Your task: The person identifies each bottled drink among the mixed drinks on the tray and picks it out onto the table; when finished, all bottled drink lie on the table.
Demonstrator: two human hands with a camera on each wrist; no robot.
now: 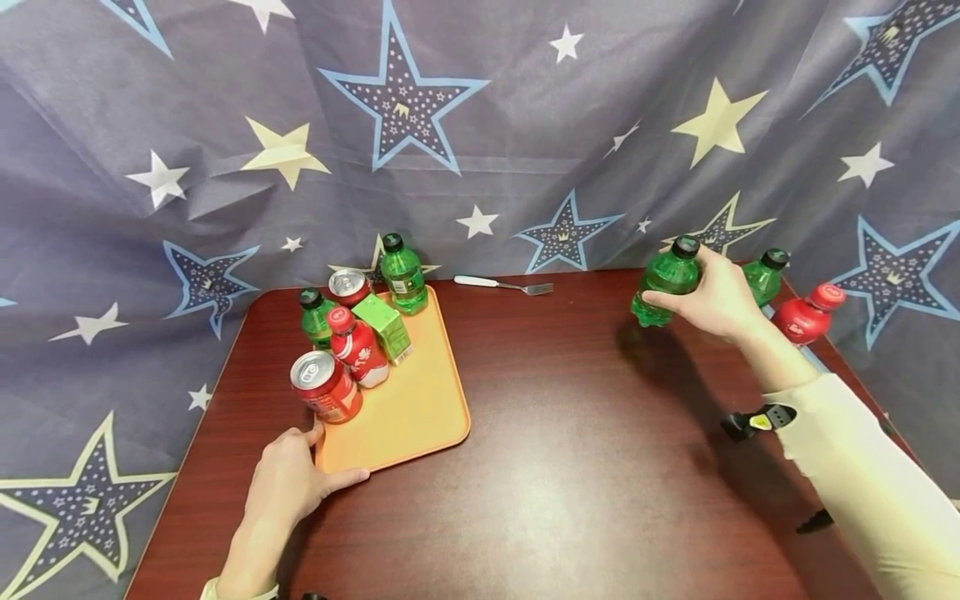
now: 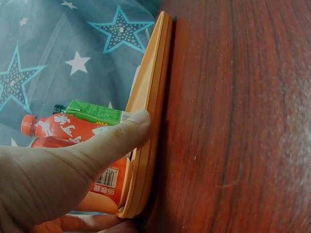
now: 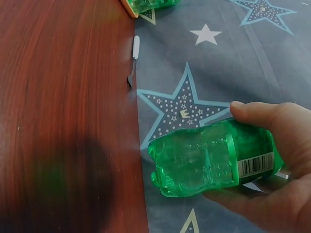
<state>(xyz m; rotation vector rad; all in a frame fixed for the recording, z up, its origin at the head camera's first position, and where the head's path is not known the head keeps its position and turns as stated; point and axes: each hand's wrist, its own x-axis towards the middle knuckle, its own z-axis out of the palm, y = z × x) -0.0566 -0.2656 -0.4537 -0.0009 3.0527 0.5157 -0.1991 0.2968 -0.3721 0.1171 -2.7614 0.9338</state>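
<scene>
My right hand grips a green plastic bottle with a black cap, raised above the table. In the right wrist view the green bottle shows its barcode, and its base is off the wood. My left hand holds the near left corner of an orange tray, with the thumb along the front rim. On that tray stand a red can, a red bottle, a green carton, another red can and two green bottles, one at the far edge.
Behind the right hand stand another green bottle and a red bottle, partly over a light blue-grey edge. A fork with a white handle lies at the table's far edge. A star-patterned cloth hangs behind the dark red table.
</scene>
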